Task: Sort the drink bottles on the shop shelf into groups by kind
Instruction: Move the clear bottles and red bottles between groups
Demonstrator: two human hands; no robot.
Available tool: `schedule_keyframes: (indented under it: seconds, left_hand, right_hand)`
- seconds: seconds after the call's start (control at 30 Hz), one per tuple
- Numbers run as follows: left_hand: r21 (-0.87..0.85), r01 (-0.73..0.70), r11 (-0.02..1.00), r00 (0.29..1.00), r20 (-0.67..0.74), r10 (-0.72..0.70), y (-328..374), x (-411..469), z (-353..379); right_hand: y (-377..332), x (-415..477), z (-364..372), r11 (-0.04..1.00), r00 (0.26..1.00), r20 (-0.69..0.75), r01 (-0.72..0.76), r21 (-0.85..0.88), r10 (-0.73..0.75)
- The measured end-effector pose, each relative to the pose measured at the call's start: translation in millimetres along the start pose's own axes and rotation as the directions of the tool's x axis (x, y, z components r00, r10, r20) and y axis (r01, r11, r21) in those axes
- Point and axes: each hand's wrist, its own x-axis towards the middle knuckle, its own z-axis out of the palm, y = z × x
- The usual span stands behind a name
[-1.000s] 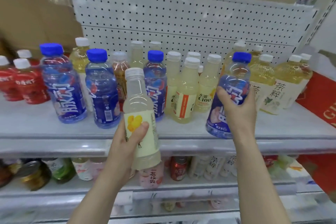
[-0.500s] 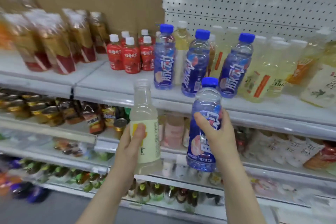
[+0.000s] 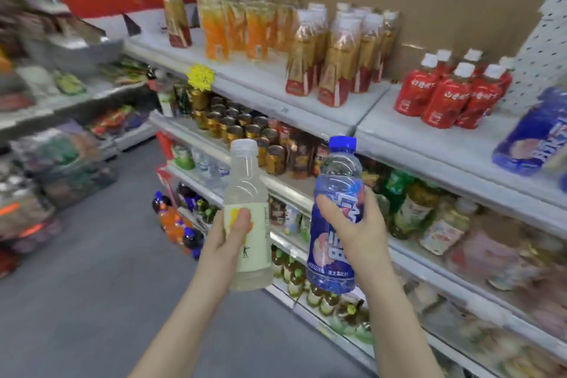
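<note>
Left hand (image 3: 228, 244) grips pale bottle (image 3: 247, 218), right hand (image 3: 357, 224) blue bottle (image 3: 336, 218), off the shelf edge (image 3: 429, 169).

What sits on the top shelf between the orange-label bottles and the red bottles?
A cluster of gold-and-red bottles stands between the orange-label bottles and red bottles, head view.
</note>
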Motion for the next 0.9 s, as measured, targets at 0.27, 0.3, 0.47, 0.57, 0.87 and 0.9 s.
schedule_keyframes:
  seconds: [0.27,0.3,0.47,0.57,0.87,0.9]
  left_hand:
    - [-0.016,-0.074,0.997,0.995,-0.071,0.072,33.8,77.3,-69.6]
    - [-0.013,-0.086,0.996,0.994,-0.068,0.085,39.2,90.4,-75.2]
    - [-0.007,-0.114,0.993,0.991,-0.073,0.113,68.3,162.8,-100.5]
    - [0.007,-0.124,0.992,0.989,-0.075,0.124,86.4,203.3,-112.9]
    - [-0.064,-0.126,0.990,0.992,-0.019,0.125,116.9,315.9,-155.6]
    - [-0.056,-0.124,0.991,0.992,-0.004,0.124,121.8,329.3,-162.3]
  right_hand:
    - [-13.6,64.5,105.5,1.000,0.995,0.098,0.010,0.015,-0.012]
    - [-13.8,75.5,117.8,1.000,0.994,0.106,0.015,0.018,-0.017]
    - [-20.5,132.7,180.3,0.997,0.991,0.126,0.039,0.059,-0.047]
    - [-29.7,164.5,214.1,0.996,0.989,0.129,0.062,0.068,-0.071]
    - [-43.4,232.4,298.9,0.996,0.991,0.095,0.094,0.009,-0.095]
    - [-43.5,239.0,311.0,0.995,0.991,0.085,0.101,-0.001,-0.100]
